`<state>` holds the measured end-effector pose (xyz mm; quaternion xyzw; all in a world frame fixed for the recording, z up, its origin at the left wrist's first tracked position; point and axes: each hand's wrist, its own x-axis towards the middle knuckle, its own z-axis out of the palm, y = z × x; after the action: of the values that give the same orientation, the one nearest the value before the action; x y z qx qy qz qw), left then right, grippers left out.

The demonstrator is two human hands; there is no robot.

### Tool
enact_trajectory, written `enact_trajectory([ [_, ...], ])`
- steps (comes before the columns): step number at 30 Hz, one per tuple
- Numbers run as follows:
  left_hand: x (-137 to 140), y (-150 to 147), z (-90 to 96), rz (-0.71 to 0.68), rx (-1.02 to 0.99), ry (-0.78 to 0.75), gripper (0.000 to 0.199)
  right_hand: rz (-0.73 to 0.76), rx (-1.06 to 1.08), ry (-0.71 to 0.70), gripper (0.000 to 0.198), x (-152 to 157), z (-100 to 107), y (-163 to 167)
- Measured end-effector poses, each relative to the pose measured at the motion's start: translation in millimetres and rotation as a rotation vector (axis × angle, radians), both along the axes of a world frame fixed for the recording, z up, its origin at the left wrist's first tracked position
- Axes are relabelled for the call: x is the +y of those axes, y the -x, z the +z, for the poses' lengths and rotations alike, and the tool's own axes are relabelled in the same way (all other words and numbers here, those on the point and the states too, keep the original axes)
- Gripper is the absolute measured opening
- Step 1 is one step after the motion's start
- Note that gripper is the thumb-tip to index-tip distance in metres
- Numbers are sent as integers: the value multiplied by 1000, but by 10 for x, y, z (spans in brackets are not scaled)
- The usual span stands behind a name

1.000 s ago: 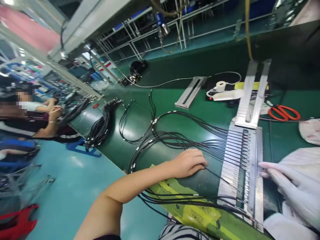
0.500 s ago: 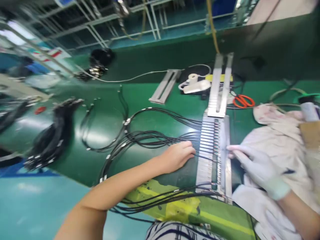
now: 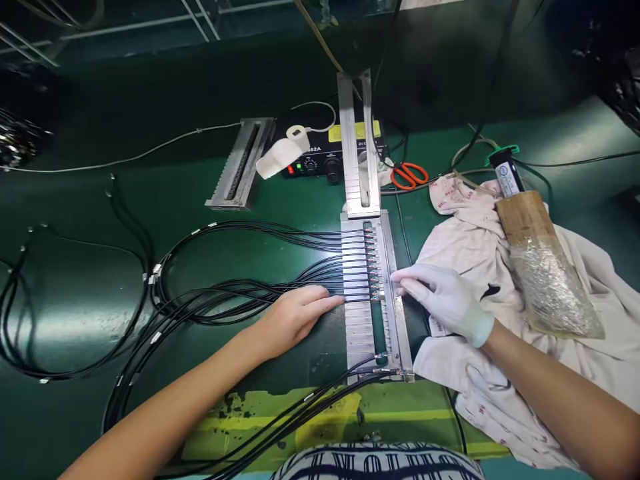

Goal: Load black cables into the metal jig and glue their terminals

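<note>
"Where's the cable (image 3: 359, 300)?"

"It lies across the metal rack (image 3: 360, 333), with a row of others beside it toward twelve o'clock."

"And the hands?"

"The bare left hand (image 3: 297, 315) is at the rack's nine o'clock, its fingers pinched on that cable. The gloved right hand (image 3: 440, 295) is at three, fingers narrow, tips at the rack's edge; whether they hold anything, one cannot tell."

"What else is on the table (image 3: 90, 287)?"

"A crumpled cloth (image 3: 465, 233) around three o'clock, orange-handled scissors (image 3: 410, 175) at one, and a second rack (image 3: 231, 163) at ten."
</note>
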<state>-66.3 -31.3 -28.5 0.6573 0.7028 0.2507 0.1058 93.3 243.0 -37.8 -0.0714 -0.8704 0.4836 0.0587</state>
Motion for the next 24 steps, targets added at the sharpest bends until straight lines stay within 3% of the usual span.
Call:
enact_trajectory([
  [7, 37, 46, 9, -51, 15, -18, 34, 17, 55, -22, 24, 7, -23, 1],
  [13, 21, 30, -1, -73, 141, -43, 34, 31, 66, -27, 22, 6, -5, 9],
  [19, 62, -7, 2, -59, 92, -20, 35, 46, 99, -35, 20, -3, 34, 27],
  [24, 58, -140, -22, 28, 299, -87, 35, 51, 116, -64, 18, 8, 31, 26],
])
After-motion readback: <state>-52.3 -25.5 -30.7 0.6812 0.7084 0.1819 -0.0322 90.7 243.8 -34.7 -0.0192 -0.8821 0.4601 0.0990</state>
